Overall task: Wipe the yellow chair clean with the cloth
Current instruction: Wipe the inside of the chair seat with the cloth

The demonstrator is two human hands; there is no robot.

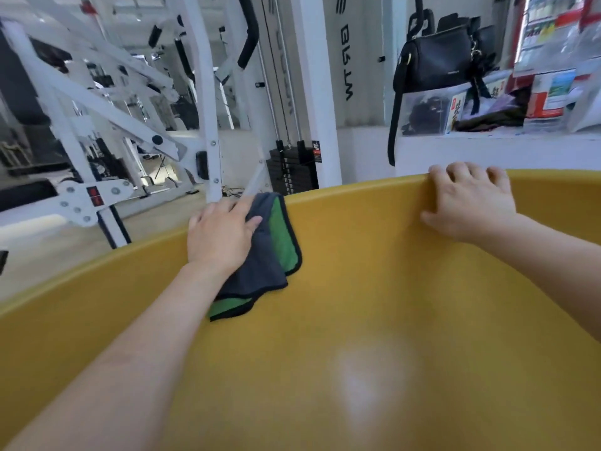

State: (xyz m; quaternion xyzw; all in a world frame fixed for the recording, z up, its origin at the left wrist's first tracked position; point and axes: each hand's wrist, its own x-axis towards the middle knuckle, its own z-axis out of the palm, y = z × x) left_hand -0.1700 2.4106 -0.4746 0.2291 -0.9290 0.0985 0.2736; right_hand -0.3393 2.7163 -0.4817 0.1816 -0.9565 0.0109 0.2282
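Cloth (270, 252) under left hand (219, 236), on chair (357, 288).

The chair (406, 288) under my arms looks like smooth moulded plastic, semi-glossy, with a soft white glare patch at six o'clock. My left hand (221, 236) presses a cloth (273, 252) that looks like soft, matt microfibre, grey on one face and green on the other, with a dark stitched edge. At ten o'clock the gym frame (208, 92) is white painted metal with bolts. At one o'clock the bag (435, 60) has a faint leathery sheen.
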